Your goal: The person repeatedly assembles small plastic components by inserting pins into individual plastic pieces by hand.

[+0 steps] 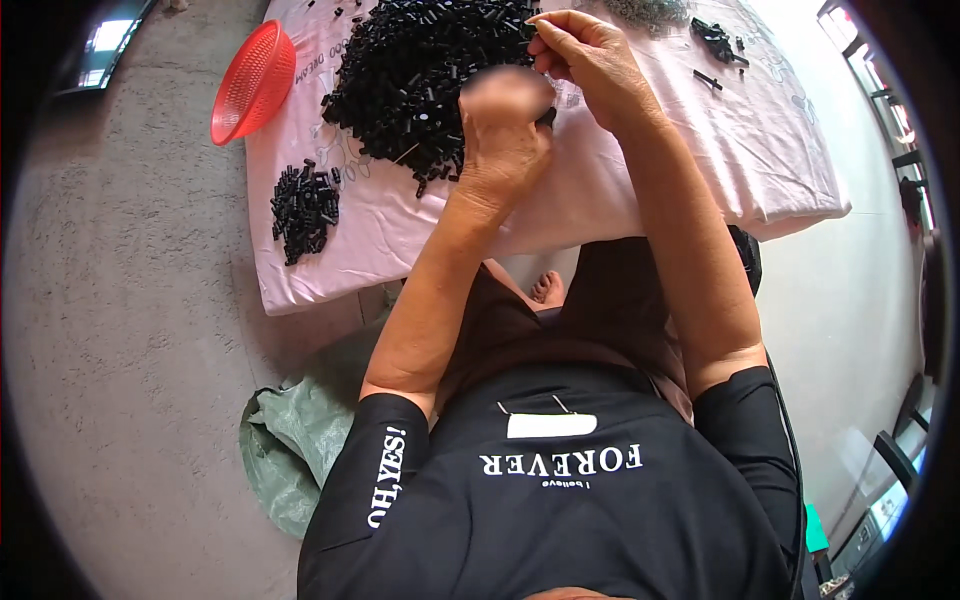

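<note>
A large heap of small black cylindrical parts lies on a pink cloth-covered table. At its near right edge is my left hand, curled closed. Its fingers are blurred, and a bit of black shows at its right side; what it holds I cannot make out. Just right of and beyond it, my right hand is pinched, thumb and forefinger together over the heap's right edge. Anything between those fingertips is too small to name. A smaller pile of black parts sits near the table's left corner.
A red plastic basket stands tilted at the table's left edge. More black parts and a pale clear heap lie at the far right on the pink cloth. A green sack rests on the floor at my left.
</note>
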A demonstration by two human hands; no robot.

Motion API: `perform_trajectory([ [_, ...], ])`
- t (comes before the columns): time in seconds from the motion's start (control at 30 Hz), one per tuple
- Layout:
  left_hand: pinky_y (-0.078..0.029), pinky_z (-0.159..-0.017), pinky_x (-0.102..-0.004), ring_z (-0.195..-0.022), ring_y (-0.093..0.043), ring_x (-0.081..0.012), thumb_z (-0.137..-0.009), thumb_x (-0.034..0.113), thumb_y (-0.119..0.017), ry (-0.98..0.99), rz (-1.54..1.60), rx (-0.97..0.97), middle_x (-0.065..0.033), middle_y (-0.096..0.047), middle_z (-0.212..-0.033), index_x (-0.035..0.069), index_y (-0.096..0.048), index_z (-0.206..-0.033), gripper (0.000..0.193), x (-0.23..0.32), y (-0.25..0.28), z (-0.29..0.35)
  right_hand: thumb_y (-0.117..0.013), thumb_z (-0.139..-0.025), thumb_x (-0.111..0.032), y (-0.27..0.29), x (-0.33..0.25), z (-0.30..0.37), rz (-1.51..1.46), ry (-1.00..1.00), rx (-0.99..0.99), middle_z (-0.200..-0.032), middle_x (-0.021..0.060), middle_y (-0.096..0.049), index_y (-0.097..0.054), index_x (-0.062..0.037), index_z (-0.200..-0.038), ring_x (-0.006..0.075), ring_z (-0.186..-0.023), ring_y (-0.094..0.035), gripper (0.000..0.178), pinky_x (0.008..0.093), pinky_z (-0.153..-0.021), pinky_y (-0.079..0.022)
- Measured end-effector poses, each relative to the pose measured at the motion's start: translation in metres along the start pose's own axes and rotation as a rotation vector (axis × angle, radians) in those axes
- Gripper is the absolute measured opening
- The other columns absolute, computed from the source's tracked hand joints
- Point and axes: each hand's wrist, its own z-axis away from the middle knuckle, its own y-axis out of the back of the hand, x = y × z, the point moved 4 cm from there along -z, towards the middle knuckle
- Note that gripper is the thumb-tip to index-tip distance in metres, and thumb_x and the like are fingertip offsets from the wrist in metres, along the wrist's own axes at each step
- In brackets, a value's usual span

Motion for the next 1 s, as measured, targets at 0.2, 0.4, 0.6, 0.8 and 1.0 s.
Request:
perform_trajectory([
  [0.2, -0.039, -0.088, -0.0437, -0.094, -0.057, -0.0284, -0.067, 0.0, -0.062, 0.046, -0.075, -0.051, -0.0082, -0.062, -0.093, 0.01, -0.069, -0.086, 0.023, -0.001, -0.002, 0.002, -0.062, -0.097, -0.019, -0.008, -0.015, 0.004, 0.031, -0.003, 0.044, -0.086, 0.0033, -0.066, -0.066, -0.0048, -0.103, 0.0095, -0.074, -0.063, 0.016, 0.023, -0.07, -0.052],
  [0.4, -0.038, -0.087, -0.0426, -0.093, -0.057, -0.0283, -0.067, 0.002, -0.063, 0.05, -0.06, -0.052, -0.0068, -0.061, -0.091, 0.01, -0.067, -0.088, 0.023, -0.001, 0.006, 0.006, -0.062, -0.095, -0.018, -0.005, -0.011, 0.004, 0.021, -0.006, 0.039, -0.086, 0.0029, -0.066, -0.066, -0.0053, -0.102, 0.0095, -0.075, -0.063, 0.014, 0.0232, -0.071, -0.052],
  [0.6, -0.039, -0.084, -0.0414, -0.093, -0.06, -0.0247, -0.067, 0.004, -0.062, 0.106, -0.167, -0.02, -0.0048, -0.063, -0.091, 0.011, -0.068, -0.091, 0.026, -0.001, 0.01, 0.009, -0.062, -0.097, -0.022, -0.001, 0.0, 0.0, 0.035, 0.012, 0.015, -0.086, -0.0002, -0.067, -0.067, -0.0081, -0.107, 0.0052, -0.073, -0.06, 0.018, 0.0198, -0.069, -0.05],
  [0.8, -0.036, -0.089, -0.0438, -0.097, -0.058, -0.0244, -0.07, 0.005, -0.064, 0.125, -0.224, -0.051, -0.0049, -0.063, -0.093, 0.012, -0.069, -0.089, 0.022, -0.001, 0.002, 0.008, -0.061, -0.097, -0.022, -0.005, -0.002, 0.004, 0.067, -0.014, -0.034, -0.086, -0.0006, -0.066, -0.067, -0.0088, -0.108, 0.005, -0.074, -0.06, 0.019, 0.0198, -0.07, -0.051],
  [1.0, -0.052, -0.075, -0.0388, -0.08, -0.065, -0.0324, -0.073, -0.006, -0.053, 0.071, 0.001, 0.111, -0.0138, -0.066, -0.087, 0.001, -0.063, -0.094, 0.024, -0.001, 0.024, 0.003, -0.058, -0.099, -0.023, -0.012, 0.0, 0.007, 0.05, -0.046, -0.159, -0.085, -0.001, -0.065, -0.065, -0.0074, -0.109, 0.0045, -0.072, -0.059, 0.02, 0.0193, -0.066, -0.047],
])
